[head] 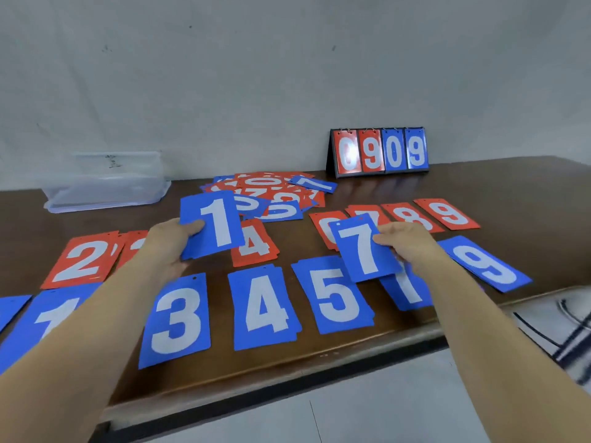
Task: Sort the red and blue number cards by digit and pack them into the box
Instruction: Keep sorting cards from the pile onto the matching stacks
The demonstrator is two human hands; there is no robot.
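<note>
Digit on red card (132, 251) hidden by L hand (169, 247), blue 1 (211, 223) held

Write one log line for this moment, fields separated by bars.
phase: sorting | left hand: holds blue number card 1 | right hand: holds blue number card 7

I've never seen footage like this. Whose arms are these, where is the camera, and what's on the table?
No machine here: a person works with bare hands, and the single camera sits on their head, looking forward and down. The left hand holds a blue card printed 1; the right hand pinches a blue card printed 7. On the brown wooden table lie sorted rows, red number cards behind and blue number cards nearer, plus a mixed heap of cards farther back. A clear plastic box sits at the far left, and a small flip scoreboard stands by the wall.
</note>
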